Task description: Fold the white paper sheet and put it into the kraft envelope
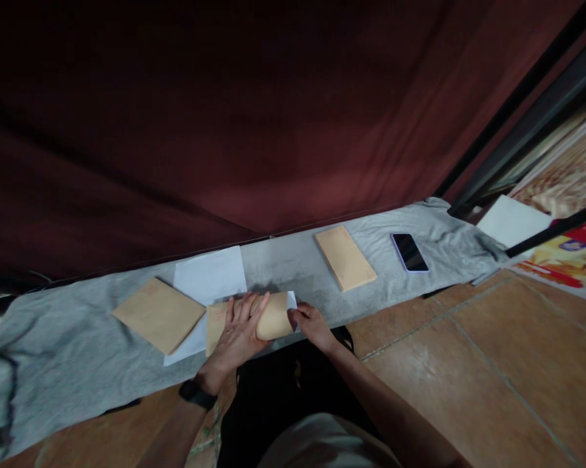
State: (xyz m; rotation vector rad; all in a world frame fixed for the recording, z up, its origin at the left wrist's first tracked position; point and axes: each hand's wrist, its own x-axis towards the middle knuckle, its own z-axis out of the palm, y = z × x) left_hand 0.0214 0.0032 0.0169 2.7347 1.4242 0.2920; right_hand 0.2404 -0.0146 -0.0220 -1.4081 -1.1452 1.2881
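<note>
A brown paper envelope (pixel 277 318) lies in front of me on the grey cloth, its right end bulging upward. My left hand (pixel 241 328) rests on it, palm down with the fingers spread, pressing its left part. At the bulging end, white paper (pixel 291 300) shows in the mouth of the envelope. There my right hand (pixel 309 324) is closed in a pinch at the paper's edge; its fingertips are partly hidden. To the left, a stack of brown envelopes (pixel 159 313) lies partly over white sheets (pixel 212 276).
Another stack of brown envelopes (pixel 345 258) and a phone (pixel 410 252) lie to the right on the grey cloth (pixel 78 351). A dark red curtain (pixel 253 130) hangs behind. Black frame bars (pixel 521 123) and a colourful package (pixel 566 260) are at the far right, above floor tiles (pixel 468 364).
</note>
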